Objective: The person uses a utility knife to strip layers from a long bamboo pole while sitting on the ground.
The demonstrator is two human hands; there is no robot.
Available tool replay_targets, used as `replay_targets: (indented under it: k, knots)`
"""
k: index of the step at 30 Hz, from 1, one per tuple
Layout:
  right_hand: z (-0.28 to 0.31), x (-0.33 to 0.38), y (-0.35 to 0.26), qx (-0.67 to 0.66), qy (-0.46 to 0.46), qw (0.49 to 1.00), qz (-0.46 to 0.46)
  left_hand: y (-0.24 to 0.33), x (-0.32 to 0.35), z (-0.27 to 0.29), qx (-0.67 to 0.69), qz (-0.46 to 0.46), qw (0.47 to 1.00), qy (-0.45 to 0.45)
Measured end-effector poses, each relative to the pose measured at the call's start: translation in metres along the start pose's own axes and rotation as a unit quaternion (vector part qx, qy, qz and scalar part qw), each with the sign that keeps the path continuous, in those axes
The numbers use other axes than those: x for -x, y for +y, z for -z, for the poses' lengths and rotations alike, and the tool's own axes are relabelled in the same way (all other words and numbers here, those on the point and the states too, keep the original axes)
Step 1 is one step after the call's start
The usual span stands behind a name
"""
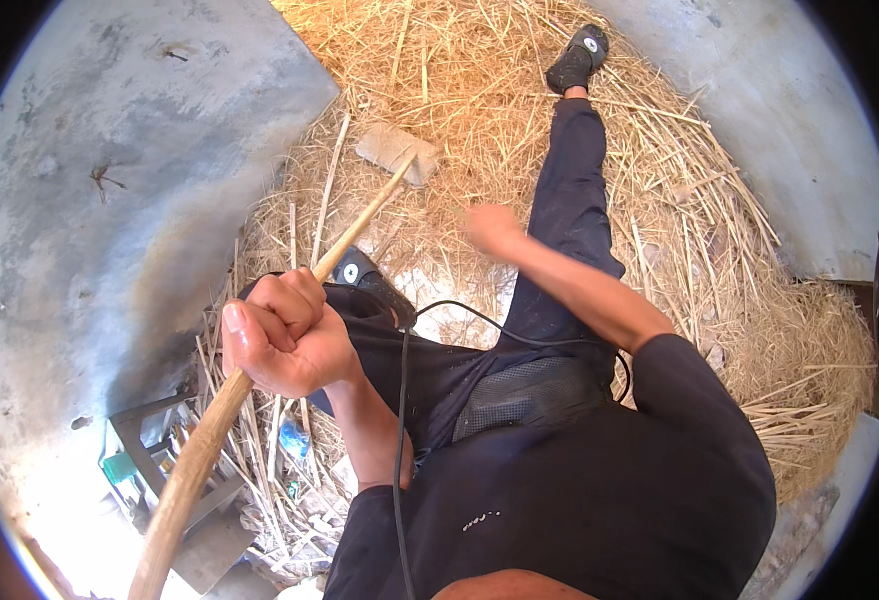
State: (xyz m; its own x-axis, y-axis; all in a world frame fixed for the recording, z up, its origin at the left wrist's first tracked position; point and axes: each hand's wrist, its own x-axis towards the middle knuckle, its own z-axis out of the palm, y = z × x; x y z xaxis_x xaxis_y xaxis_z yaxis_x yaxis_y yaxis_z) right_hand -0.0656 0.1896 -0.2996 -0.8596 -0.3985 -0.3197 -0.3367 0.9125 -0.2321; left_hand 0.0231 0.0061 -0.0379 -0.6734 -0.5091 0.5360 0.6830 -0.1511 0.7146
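My left hand (289, 335) is wrapped in a fist round a long wooden stick (199, 455). The stick runs slantwise from the lower left edge up past my left foot, and its thin end lies over a flat pale block (387, 147) in the straw. My right hand (492, 230) hangs beside my right thigh, over loose dry straw (469, 130). It is slightly blurred and looks closed; what its fingers hold, if anything, is hidden.
Grey walls (79, 200) stand on the left and at the upper right. Lower left is a dark metal frame (139, 440) with small items, near a blue plastic scrap (294, 438). A black cable (402, 420) crosses my lap. My right leg (571, 180) stretches forward over the straw.
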Motion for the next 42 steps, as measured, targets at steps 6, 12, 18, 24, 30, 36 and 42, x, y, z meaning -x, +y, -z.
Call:
replay_targets:
  k: [6,12,18,24,30,36,42]
  knots:
    - [0.024,0.043,0.011,-0.215,0.082,0.967,-0.111,0.000,0.001,0.017,0.024,-0.040,0.999,0.007]
    - [0.105,0.053,-0.050,-0.398,0.157,0.902,0.059,-0.007,-0.007,0.016,-0.079,-0.049,0.995,0.022]
    - [0.132,0.064,-0.080,-0.441,0.209,0.859,0.157,0.001,-0.008,0.006,-0.066,-0.079,0.994,0.032]
    - [0.135,0.074,-0.071,-0.470,0.172,0.857,0.121,0.024,-0.013,0.018,0.106,-0.086,0.987,-0.082]
    - [0.132,0.082,-0.076,-0.447,0.262,0.842,0.148,-0.017,-0.009,0.017,0.033,-0.015,0.998,-0.045]
    - [0.066,0.033,-0.056,-0.235,0.156,0.959,0.035,-0.016,-0.008,0.011,0.040,-0.005,0.999,-0.025]
    - [0.118,0.057,-0.082,-0.356,0.290,0.876,0.148,-0.017,-0.009,0.017,0.044,-0.003,0.999,-0.003]
